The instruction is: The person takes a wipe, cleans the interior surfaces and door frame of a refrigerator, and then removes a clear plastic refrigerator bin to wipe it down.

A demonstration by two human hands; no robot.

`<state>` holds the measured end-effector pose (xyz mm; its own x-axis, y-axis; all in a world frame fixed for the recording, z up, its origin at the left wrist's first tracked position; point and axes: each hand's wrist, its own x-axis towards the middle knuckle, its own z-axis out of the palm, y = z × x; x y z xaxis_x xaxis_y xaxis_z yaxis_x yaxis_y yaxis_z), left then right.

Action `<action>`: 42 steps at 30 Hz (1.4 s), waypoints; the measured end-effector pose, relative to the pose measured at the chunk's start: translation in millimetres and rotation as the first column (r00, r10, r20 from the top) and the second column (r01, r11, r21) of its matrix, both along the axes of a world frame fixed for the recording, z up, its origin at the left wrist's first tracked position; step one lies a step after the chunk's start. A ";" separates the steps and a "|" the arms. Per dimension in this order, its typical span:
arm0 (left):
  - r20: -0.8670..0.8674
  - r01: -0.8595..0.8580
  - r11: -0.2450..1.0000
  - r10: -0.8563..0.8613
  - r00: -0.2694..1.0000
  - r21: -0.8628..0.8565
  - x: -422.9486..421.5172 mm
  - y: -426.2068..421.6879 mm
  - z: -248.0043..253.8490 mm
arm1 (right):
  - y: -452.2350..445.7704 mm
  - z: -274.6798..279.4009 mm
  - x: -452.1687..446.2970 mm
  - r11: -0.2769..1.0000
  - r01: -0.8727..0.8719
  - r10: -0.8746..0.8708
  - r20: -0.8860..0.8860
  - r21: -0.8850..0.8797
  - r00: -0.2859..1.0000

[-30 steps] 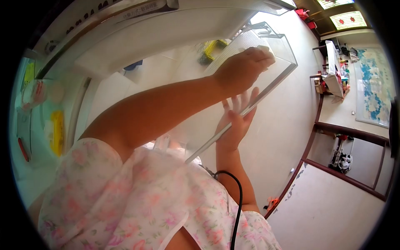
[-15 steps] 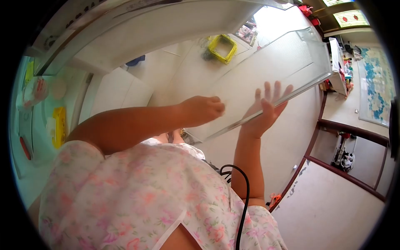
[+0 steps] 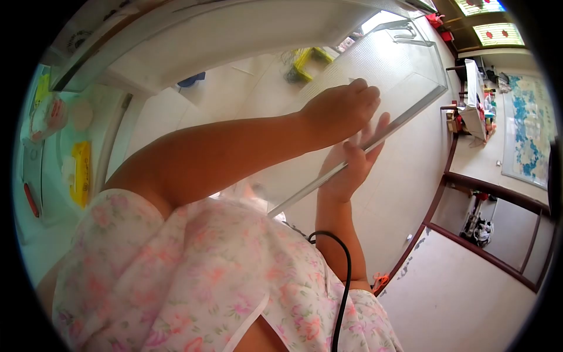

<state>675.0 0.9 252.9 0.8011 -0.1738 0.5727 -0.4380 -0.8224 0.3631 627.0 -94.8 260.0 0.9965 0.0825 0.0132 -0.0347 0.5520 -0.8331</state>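
Observation:
A clear glass fridge shelf (image 3: 410, 76) with a pale trim strip along its edge is tilted in front of my body. My right hand (image 3: 346, 173) grips that trimmed edge from below, thumb on the near side and fingers showing through the glass. Over the shelf's near face, my left hand (image 3: 343, 108) is closed in a fist. A small white bit shows just above its knuckles, but what the fist holds is hidden. Whether the fist presses on the glass I cannot tell.
To the left stands an open fridge (image 3: 117, 111) with a yellow packet (image 3: 81, 173) and a plastic bag (image 3: 50, 117) inside. A yellow basket (image 3: 305, 64) is on the floor beyond the shelf. A black cable (image 3: 346, 258) hangs before me. Dark red-framed furniture (image 3: 492, 193) lies right.
My left fist has moved up and to the right across the shelf. My right hand has shifted slightly left, its spread fingers now closed around the edge, and the shelf has tilted.

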 end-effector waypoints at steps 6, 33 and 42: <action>-0.065 0.096 0.994 -0.092 0.994 0.046 -27.5 8.7 -29.5 | -8.5 -18.4 2.5 1.000 0.007 -0.008 -0.027 -0.026 1.000; -0.389 -0.042 0.892 -0.154 0.908 -0.450 -39.4 -4.4 -31.2 | -12.2 -17.5 9.1 0.924 0.070 -0.010 0.158 -0.377 0.987; -0.140 -0.081 0.769 -0.011 0.990 -0.634 0.9 -7.0 5.5 | -6.9 -33.5 -6.4 0.948 0.060 0.005 0.203 -0.312 0.979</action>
<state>675.9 -6.1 258.4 0.8731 0.2233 0.4335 -0.3254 -0.3954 0.8590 620.7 -101.7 226.5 0.9781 0.0874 0.1890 0.1611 0.2581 -0.9526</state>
